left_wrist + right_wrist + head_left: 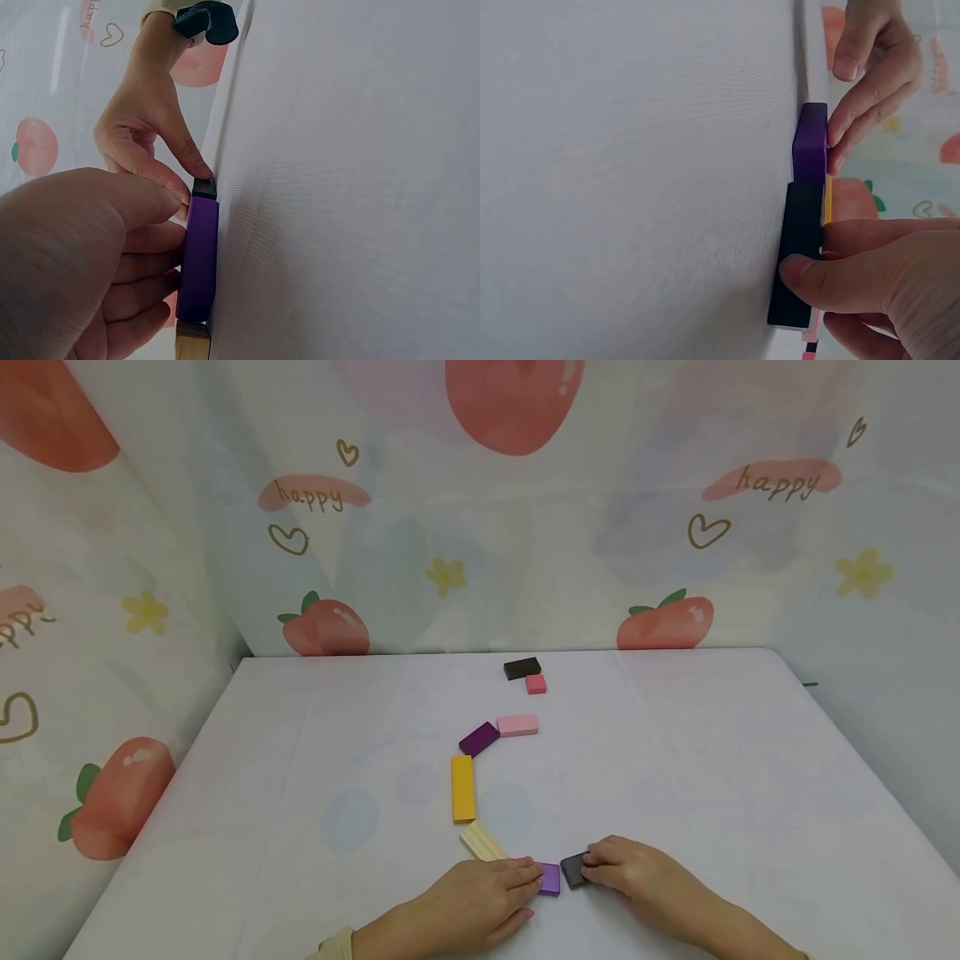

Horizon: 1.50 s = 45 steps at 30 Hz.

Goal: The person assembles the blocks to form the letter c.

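Observation:
My right hand (647,878) pinches a dark grey block (573,870) between thumb and fingers, low on the table. The right wrist view has the thumb on the long side of this block (795,240). To its left lies a light purple block (551,879), close to the grey one's end. Over the purple block my left hand (478,897) rests with fairly straight fingers, touching its top and hiding much of it. A cream, grooved block (482,841) continues from the purple one toward the upper left, partly covered by the left hand.
The curved row goes on with a yellow block (463,789), a dark purple block (479,740) and a pink block (517,725). Farther back lie a small red-pink block (536,684) and a black block (522,668). A patterned cloth wall (525,552) rises behind the white table (712,760).

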{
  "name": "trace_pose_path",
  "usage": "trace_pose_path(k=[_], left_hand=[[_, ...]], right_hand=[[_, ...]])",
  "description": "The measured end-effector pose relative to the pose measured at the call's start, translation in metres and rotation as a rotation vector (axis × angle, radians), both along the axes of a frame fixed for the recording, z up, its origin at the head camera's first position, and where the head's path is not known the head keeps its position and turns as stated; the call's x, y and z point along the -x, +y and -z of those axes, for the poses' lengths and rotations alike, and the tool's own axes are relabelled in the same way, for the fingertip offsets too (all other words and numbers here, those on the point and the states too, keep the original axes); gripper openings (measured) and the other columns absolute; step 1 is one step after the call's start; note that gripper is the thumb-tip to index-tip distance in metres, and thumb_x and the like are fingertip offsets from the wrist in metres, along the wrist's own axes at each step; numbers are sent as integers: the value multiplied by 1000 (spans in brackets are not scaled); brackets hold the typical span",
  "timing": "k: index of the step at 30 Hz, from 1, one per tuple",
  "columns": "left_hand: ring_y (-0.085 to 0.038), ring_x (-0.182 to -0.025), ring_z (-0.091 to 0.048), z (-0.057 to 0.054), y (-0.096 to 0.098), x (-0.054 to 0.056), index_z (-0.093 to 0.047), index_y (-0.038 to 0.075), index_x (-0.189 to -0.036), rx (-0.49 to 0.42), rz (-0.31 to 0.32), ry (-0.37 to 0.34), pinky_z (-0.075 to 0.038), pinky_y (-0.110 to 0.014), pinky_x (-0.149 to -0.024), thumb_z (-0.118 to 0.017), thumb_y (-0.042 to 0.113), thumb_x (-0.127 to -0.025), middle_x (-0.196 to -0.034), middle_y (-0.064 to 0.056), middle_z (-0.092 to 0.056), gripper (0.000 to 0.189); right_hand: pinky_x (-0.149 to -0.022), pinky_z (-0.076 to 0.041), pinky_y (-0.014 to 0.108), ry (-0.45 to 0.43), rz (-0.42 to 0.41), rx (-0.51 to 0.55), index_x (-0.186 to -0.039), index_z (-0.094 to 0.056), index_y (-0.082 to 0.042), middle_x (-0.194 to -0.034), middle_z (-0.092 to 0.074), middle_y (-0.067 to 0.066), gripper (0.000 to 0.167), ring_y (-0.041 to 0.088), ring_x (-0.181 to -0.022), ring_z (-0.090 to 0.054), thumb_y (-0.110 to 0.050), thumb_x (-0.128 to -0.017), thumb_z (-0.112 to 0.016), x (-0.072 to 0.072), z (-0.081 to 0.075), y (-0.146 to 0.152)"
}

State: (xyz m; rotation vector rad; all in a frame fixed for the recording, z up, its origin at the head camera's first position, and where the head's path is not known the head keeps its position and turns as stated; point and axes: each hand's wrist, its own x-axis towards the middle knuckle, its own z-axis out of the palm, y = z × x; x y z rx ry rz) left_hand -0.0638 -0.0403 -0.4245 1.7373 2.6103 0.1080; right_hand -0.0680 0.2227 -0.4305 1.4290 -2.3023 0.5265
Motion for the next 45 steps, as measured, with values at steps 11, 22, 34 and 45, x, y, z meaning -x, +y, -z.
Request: trace_pose_path(k=[11,22,34,45], left_hand=[[-5,-124,-39,0,0,-1,-56,11,-128,5,8,0,-32,-18,-98,-44,32,-97,-134,2,-49,39],[-7,-124,-39,2,1,-1,-56,11,-128,-6,12,12,-32,-19,-98,-44,31,-97,-133,1,-49,39],[-6,-124,-39,2,0,0,-56,10,-128,-4,3,-6,-32,-18,-98,-44,31,-97,-134,1,-48,39],[-7,-124,-40,0,0,0,-57,10,-127,-11,8,-5,-32,-18,-98,-45,30,-97,-133,0,-49,38]], right_hand=[[-77,-46,16,11,-31,7,-84,-70,-5,-93,-58,-2,49,12,-85,-59,-23,-101,-28,0,2,1],[-79,-46,17,6,-45,-4,-86,-70,-4,-94,-59,-1,49,13,-87,-60,-23,-101,-28,1,2,0],[-78,-47,18,62,-63,-3,-84,-70,-3,-93,-59,2,50,14,-85,-60,-21,-102,-27,3,2,-1],[-79,-47,17,23,-71,20,-85,-70,-4,-94,-60,2,48,15,-86,-60,-21,-101,-29,4,4,0]])
